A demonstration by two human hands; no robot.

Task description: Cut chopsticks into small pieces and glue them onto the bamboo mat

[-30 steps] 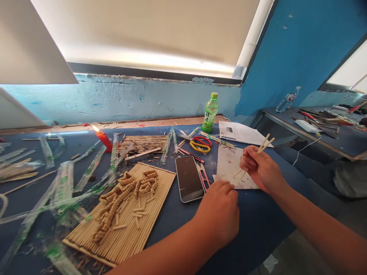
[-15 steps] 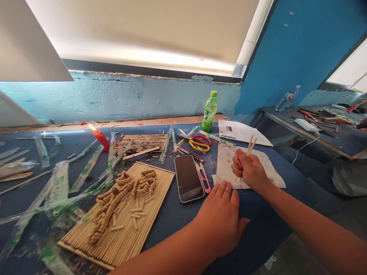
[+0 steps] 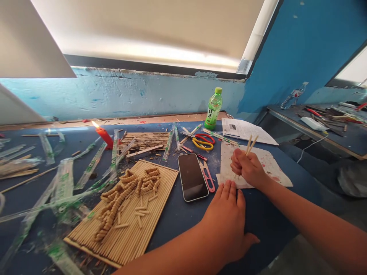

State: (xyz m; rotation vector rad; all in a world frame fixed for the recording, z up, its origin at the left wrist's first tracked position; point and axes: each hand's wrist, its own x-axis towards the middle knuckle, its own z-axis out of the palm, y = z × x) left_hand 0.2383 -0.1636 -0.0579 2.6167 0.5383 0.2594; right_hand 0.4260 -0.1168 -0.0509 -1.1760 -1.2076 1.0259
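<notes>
My right hand (image 3: 249, 168) is closed in a fist round a few thin wooden chopsticks (image 3: 251, 143), held upright over a stained sheet of paper (image 3: 272, 166). Their lower ends are mostly hidden by the hand. My left hand (image 3: 228, 214) lies flat, its fingertips on the near edge of that sheet, the thumb out to the right. Left of it are pink thread snips (image 3: 210, 179) and a dark-screened phone (image 3: 192, 177). Further left, a stick mat (image 3: 155, 214) carries several ridged spiral pieces (image 3: 114, 206) and short cut sticks (image 3: 140, 210).
A lit red candle (image 3: 103, 135) leans at the back left, among plastic chopstick wrappers (image 3: 64, 183). Behind stand a green tea bottle (image 3: 213, 109), printed papers (image 3: 248, 131) and red and yellow scissors (image 3: 204, 142). Another cluttered table (image 3: 349, 143) is on the right.
The view has shifted slightly, so most things sit a little further right. My right fist still grips the chopsticks, and my left hand stays flat at the paper's edge.
</notes>
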